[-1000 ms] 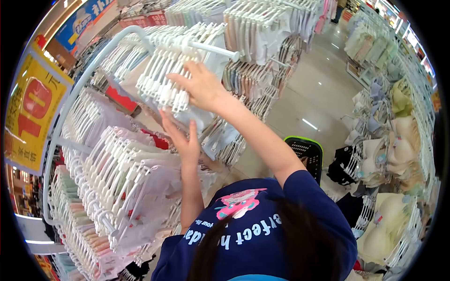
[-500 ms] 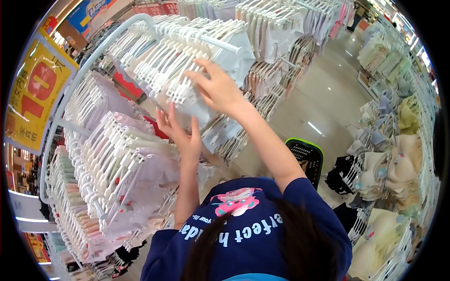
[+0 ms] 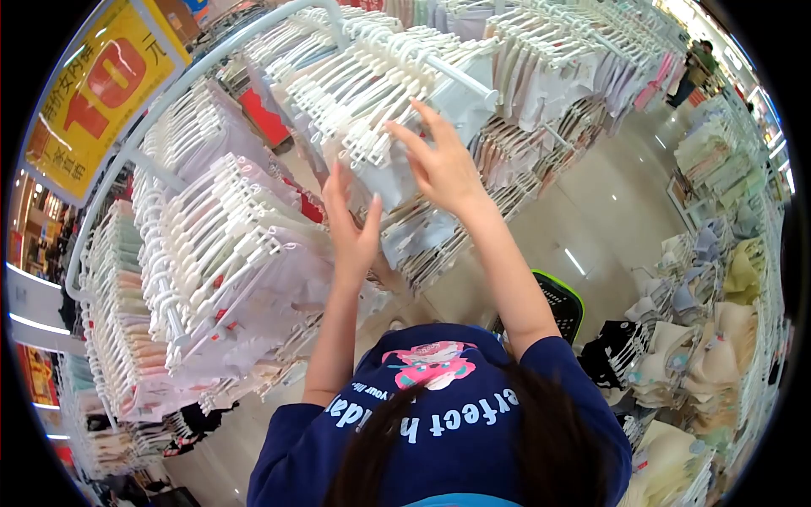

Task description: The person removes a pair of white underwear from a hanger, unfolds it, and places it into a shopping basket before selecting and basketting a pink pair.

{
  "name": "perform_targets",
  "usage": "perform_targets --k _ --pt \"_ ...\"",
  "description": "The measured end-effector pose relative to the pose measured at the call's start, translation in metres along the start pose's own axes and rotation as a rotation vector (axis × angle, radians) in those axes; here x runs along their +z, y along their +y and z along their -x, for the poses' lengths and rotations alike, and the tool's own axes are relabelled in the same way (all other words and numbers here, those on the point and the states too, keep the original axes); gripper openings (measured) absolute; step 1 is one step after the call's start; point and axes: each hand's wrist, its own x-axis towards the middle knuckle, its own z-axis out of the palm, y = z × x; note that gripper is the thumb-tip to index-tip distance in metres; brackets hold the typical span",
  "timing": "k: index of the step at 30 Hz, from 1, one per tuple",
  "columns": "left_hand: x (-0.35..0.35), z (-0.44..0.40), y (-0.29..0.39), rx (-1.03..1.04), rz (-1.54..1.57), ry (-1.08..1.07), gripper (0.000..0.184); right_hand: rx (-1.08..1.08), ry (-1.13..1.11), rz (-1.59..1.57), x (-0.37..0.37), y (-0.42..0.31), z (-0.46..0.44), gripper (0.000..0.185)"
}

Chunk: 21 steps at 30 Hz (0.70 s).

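Observation:
White plastic hangers (image 3: pixel 363 93) hang in a dense row on a white metal rail, with pale underwear (image 3: pixel 380 182) clipped beneath them. Over the near ends of these hangers is my right hand (image 3: pixel 443 165), its fingers spread and slightly bent. Whether its fingertips touch the hangers, I cannot tell. Lower and to the left, my left hand (image 3: pixel 351 228) is raised with thumb and fingers apart, beside the hanging underwear. Neither hand has anything visibly in its grasp.
Another packed row of hangers (image 3: pixel 207 228) juts out at the left, below a yellow price sign (image 3: pixel 106 89). A black basket with a green rim (image 3: pixel 562 308) stands on the floor. Bras (image 3: pixel 676 355) line the right side. A person (image 3: pixel 694 72) is far down the aisle.
The view has shifted, so the racks and both hands appear farther right. My hands stay by the same row of hangers, fingers still spread. A distant person has come into view.

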Motion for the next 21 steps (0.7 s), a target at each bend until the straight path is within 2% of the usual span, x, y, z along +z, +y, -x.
perform_targets --k 1,2,6,8,9,11,13,15,17,18,19,21 --pt "-0.003 -0.005 0.003 -0.022 0.078 0.006 0.063 0.009 -0.005 0.017 -0.003 -0.001 0.0 0.052" --pt "-0.006 -0.008 0.008 0.001 0.009 0.019 0.061 0.021 0.008 0.031 -0.006 -0.002 0.002 0.056" --pt "-0.003 0.019 0.01 0.007 -0.068 0.04 0.059 0.066 0.132 -0.002 -0.01 0.005 0.049 0.05" --pt "-0.002 0.054 -0.014 0.078 -0.226 -0.063 0.063 0.109 0.152 0.038 0.0 0.013 0.095 0.053" --pt "0.001 0.07 -0.018 0.04 -0.182 -0.107 0.061 0.153 0.128 0.055 0.005 0.015 0.121 0.057" --pt "0.002 0.105 -0.03 -0.065 -0.173 -0.21 0.056 0.252 -0.061 0.029 0.008 0.013 0.176 0.056" --pt "-0.002 0.135 -0.052 -0.218 -0.217 -0.44 0.05 0.437 -0.336 -0.008 0.008 0.011 0.232 0.052" --pt "-0.004 0.172 -0.088 -0.262 -0.24 -0.638 0.049 0.495 -0.646 0.073 0.011 0.022 0.301 0.049" --pt "-0.006 0.215 -0.13 -0.455 -0.291 -0.849 0.05 0.695 -0.995 0.126 0.024 0.035 0.382 0.043" --pt "-0.009 0.234 -0.149 -0.552 -0.313 -0.952 0.051 0.783 -1.048 0.016 0.04 0.054 0.433 0.041" --pt "-0.012 0.253 -0.166 -0.592 -0.304 -0.953 0.051 0.871 -1.1 -0.096 0.049 0.066 0.465 0.039" --pt "-0.025 0.284 -0.188 -0.673 -0.285 -0.96 0.051 1.148 -0.97 -0.343 0.039 0.062 0.458 0.036"
